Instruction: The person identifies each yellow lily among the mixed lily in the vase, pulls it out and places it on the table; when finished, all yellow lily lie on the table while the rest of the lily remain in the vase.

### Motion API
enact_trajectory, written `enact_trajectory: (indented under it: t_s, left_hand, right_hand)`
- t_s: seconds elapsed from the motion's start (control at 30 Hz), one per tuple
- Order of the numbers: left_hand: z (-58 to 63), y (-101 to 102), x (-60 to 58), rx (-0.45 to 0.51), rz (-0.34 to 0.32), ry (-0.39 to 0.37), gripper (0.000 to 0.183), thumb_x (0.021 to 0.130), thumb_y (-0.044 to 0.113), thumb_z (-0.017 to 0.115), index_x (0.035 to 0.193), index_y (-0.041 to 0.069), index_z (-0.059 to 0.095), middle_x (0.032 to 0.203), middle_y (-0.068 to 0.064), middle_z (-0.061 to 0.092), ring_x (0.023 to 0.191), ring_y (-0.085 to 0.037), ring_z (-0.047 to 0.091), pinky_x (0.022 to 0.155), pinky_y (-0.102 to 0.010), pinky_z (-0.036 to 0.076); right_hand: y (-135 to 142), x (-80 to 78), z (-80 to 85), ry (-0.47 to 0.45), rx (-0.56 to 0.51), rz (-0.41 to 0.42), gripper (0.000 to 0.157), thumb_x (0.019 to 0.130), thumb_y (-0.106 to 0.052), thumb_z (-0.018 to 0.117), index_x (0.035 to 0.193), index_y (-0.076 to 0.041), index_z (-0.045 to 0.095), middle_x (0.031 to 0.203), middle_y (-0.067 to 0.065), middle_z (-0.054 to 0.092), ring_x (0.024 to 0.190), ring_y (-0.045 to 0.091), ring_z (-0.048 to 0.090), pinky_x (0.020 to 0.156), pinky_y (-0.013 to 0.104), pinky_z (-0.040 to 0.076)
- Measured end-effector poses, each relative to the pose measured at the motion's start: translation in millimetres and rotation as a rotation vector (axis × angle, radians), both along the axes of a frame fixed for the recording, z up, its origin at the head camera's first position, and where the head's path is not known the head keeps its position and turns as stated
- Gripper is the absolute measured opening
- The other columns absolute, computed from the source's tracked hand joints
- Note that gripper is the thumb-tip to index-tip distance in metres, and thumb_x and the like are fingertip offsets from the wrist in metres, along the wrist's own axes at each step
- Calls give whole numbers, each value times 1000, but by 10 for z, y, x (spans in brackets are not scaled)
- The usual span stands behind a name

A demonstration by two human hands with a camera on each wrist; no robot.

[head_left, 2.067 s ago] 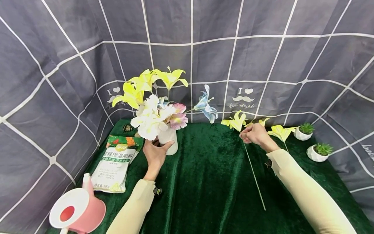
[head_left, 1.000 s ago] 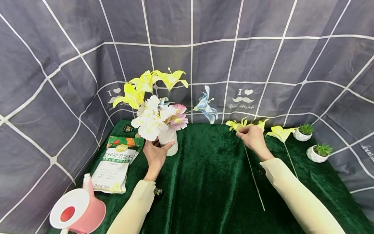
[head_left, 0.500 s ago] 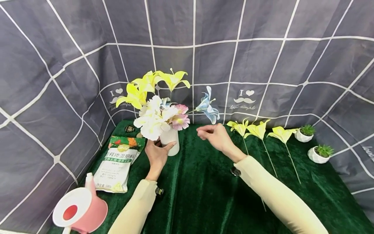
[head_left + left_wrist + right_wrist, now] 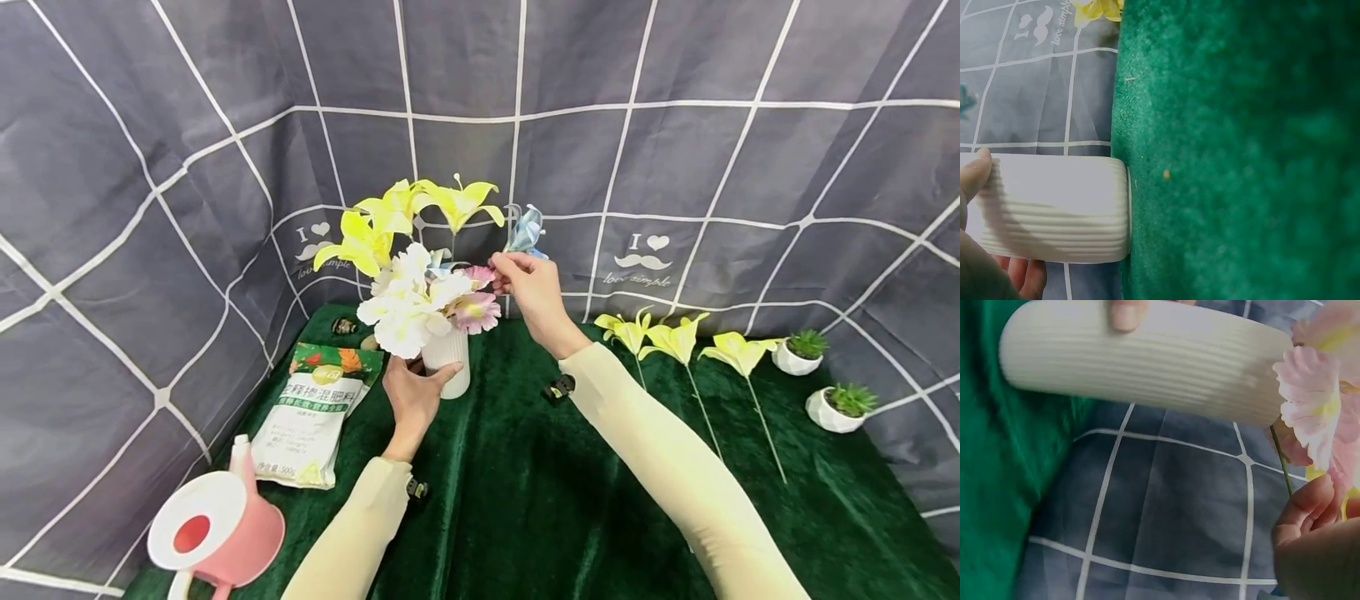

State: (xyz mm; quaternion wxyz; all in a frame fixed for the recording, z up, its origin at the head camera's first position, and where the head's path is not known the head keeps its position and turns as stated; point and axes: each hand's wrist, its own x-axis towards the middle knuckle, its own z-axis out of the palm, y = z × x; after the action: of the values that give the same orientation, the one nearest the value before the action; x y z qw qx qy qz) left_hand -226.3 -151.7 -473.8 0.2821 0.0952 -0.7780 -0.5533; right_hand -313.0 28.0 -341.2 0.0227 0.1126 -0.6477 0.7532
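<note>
A ribbed white vase (image 4: 447, 367) stands upright on the green cloth, and my left hand (image 4: 414, 393) grips it round the side. Several yellow lilies (image 4: 358, 242), white flowers (image 4: 401, 308) and a pink flower (image 4: 477, 313) stick out of it. My right hand (image 4: 534, 296) pinches the stem of a blue lily (image 4: 527, 229) just under the bloom. In the right wrist view this thin green stem (image 4: 1280, 459) runs from the vase mouth to my fingertips, beside the pink petals (image 4: 1311, 394). The left wrist view shows the vase (image 4: 1060, 206) with my thumb and fingers on opposite sides.
Yellow lilies (image 4: 675, 340) lie in a row on the cloth at right, near two potted succulents (image 4: 836, 410). A fertilizer bag (image 4: 307, 425) and a pink watering can (image 4: 232, 533) are at left. A checkered curtain (image 4: 570, 167) hangs behind the vase.
My right hand has put down a yellow lily beside the others at right, moved left and taken the blue lily's stem. The blue bloom has turned and risen slightly. My left hand stays on the vase.
</note>
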Motion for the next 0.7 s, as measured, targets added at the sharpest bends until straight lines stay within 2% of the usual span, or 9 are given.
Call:
enact_trajectory:
  t_s: [0.13,0.2,0.27,0.4,0.5,0.57,0.63,0.7]
  left_hand:
    - [3,17,1,-14,10,0,78,67,27,96,133,13,57,125,-11,64,113,-32,67,94,-48,59]
    - [3,18,5,-16,14,0,78,66,26,96,132,12,57,125,-11,64,113,-32,67,94,-48,59]
    - [4,19,8,-17,15,2,78,66,27,96,132,13,57,125,-10,64,113,-33,67,94,-48,59]
    - [4,16,9,-15,4,7,78,67,25,96,134,13,56,127,-11,64,115,-33,66,96,-49,59]
    - [2,15,9,-14,2,7,79,67,27,96,135,14,56,129,-11,63,116,-33,66,96,-48,59]
    - [0,14,9,-16,6,3,79,67,28,96,134,14,56,128,-10,63,116,-33,66,96,-48,59]
    - [-3,13,3,-25,15,1,79,67,29,96,133,13,57,128,-10,63,116,-32,66,96,-48,59]
    - [-8,12,0,-32,20,-1,78,67,30,96,132,13,58,126,-11,64,116,-32,65,95,-48,59]
  right_hand:
    - [-31,-44,-55,-194,-85,-13,20,97,-17,66,80,-7,69,63,-4,60,56,8,56,55,19,51]
    - [-39,-65,-98,-248,-110,11,20,97,-19,67,80,-9,67,64,-4,59,56,8,55,55,19,49]
    - [-46,-91,-136,-256,-127,34,17,97,-21,67,86,-8,67,67,-4,60,57,7,56,56,18,49]
    - [-70,-130,-155,-180,-127,55,19,98,-18,66,104,-1,70,82,-2,65,63,6,58,59,18,49]
    - [-83,-124,-138,-99,8,66,20,99,-13,63,113,-1,73,97,3,70,70,5,61,63,18,52]
    - [-95,-118,-123,-36,127,88,20,97,-8,61,111,-2,74,105,4,73,74,4,62,65,18,51]
    - [-105,-117,-114,37,216,115,23,93,-1,58,109,-1,75,96,1,73,73,4,61,64,17,51]
    - [-114,-137,-113,90,249,139,25,88,5,53,103,2,74,86,-1,71,68,5,58,60,17,48]
